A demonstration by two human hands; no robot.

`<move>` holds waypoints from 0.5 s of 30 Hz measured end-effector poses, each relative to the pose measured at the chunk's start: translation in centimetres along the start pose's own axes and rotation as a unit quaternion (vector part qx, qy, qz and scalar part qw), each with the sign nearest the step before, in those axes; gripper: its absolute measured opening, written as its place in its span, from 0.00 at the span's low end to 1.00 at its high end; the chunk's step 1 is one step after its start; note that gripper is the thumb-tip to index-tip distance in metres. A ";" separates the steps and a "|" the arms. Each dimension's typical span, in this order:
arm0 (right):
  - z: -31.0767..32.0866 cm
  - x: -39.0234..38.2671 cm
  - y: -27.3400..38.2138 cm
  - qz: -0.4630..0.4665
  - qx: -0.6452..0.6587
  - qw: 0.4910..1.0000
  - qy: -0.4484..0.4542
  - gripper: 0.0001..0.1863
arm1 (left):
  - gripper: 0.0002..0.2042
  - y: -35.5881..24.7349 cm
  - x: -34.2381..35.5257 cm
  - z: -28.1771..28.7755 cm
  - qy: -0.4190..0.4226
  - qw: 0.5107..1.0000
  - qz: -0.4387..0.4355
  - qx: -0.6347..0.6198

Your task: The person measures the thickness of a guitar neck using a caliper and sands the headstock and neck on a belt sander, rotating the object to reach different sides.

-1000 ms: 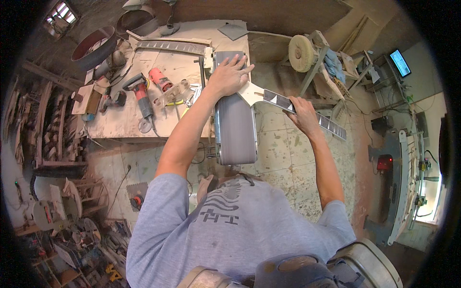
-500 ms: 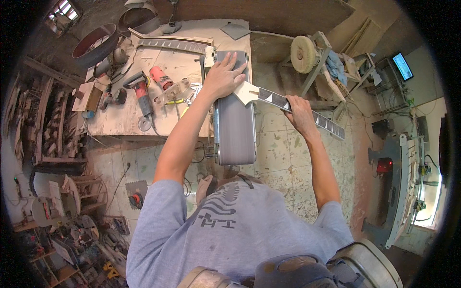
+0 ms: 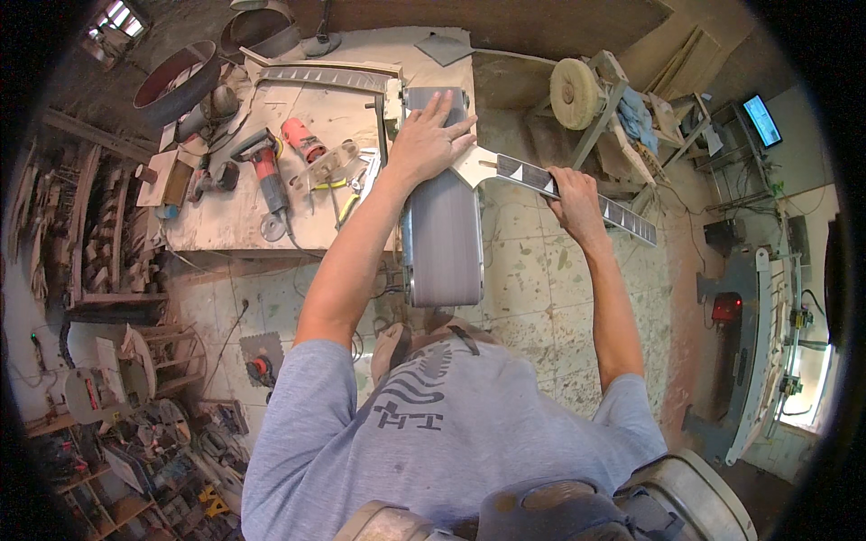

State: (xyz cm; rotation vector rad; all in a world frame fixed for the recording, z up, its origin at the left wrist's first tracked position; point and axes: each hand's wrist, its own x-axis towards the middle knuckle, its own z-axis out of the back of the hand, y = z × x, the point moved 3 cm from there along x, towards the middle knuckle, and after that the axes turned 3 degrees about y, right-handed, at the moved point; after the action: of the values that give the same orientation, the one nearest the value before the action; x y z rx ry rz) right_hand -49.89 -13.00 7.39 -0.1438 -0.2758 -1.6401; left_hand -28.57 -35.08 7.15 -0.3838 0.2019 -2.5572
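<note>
Left hand (image 3: 431, 140) shifted farther up belt sander (image 3: 441, 221), flat, right hand (image 3: 570, 200) gripping fretboard (image 3: 577, 194)

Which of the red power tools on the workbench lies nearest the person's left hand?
The small red tool, lying just left of the left hand. The larger red and black grinder sits farther left on the workbench.

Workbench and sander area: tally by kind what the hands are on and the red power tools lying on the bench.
Guitar neck, held by right hand and pressed by left hand: 1
Belt sander: 1
Red power tools on workbench (angle grinder, smaller tool): 2
Total: 4
</note>
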 end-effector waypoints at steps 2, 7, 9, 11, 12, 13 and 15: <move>0.3 0.1 0.4 -0.004 0.021 1.000 0.010 0.30 | 0.26 0.3 -0.2 0.0 0.000 1.000 0.005 0.007; 0.5 -0.1 0.6 -0.004 0.018 1.000 0.003 0.32 | 0.25 0.4 -0.4 0.0 -0.008 1.000 -0.005 0.002; 0.6 -0.1 0.4 -0.011 0.016 1.000 0.009 0.32 | 0.25 0.3 -0.3 0.0 -0.013 1.000 -0.010 -0.001; 0.6 0.0 0.1 -0.018 0.005 1.000 0.017 0.31 | 0.25 0.1 -0.2 -0.1 -0.013 1.000 -0.010 -0.004; 0.6 -0.1 0.1 -0.017 0.002 1.000 0.016 0.31 | 0.25 0.1 -0.1 -0.1 -0.013 1.000 -0.010 -0.005; 0.7 -0.1 0.0 -0.016 0.000 1.000 0.014 0.31 | 0.25 0.0 -0.1 -0.2 -0.011 1.000 -0.010 0.000; 0.8 0.1 -0.2 -0.018 -0.002 1.000 0.019 0.31 | 0.25 -0.1 0.0 -0.3 -0.009 1.000 -0.007 0.010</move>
State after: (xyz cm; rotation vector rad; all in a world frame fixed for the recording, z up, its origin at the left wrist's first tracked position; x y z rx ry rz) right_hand -50.18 -12.86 8.21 -0.1113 -0.2471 -1.6778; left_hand -28.75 -34.97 6.91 -0.4018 0.1672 -2.5664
